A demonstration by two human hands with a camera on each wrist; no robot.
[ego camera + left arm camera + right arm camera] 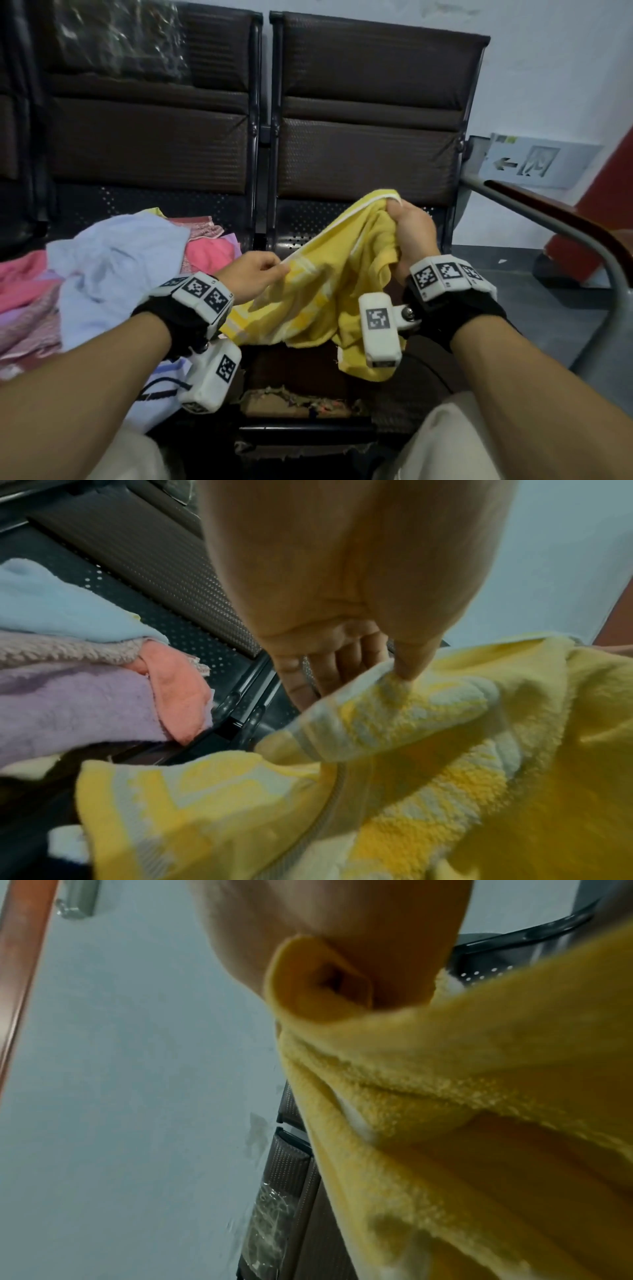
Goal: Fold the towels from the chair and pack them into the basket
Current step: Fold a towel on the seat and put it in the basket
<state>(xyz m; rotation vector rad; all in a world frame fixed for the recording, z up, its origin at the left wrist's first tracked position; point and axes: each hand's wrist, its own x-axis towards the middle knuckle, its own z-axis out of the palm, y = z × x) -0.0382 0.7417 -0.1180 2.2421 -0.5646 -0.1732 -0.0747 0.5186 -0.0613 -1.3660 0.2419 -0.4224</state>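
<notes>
A yellow towel (342, 274) with white stripes hangs between both hands above the right chair seat (308, 229). My left hand (255, 277) pinches its striped edge (394, 696) between thumb and fingers. My right hand (407, 229) grips a bunched upper corner of the yellow towel (445, 1069), held higher and farther right. The rest of the towel sags toward my lap. A heap of towels lies on the left seat: light blue (113, 267), pink (209, 253), lilac (68, 704) and salmon (178, 691). No basket is visible.
Two dark padded chair backs (370, 120) stand against a pale wall. A metal armrest with a wooden top (565, 226) curves along the right side. Crinkled clear plastic (120, 37) lies on the left chair back. My knees (462, 438) sit at the bottom.
</notes>
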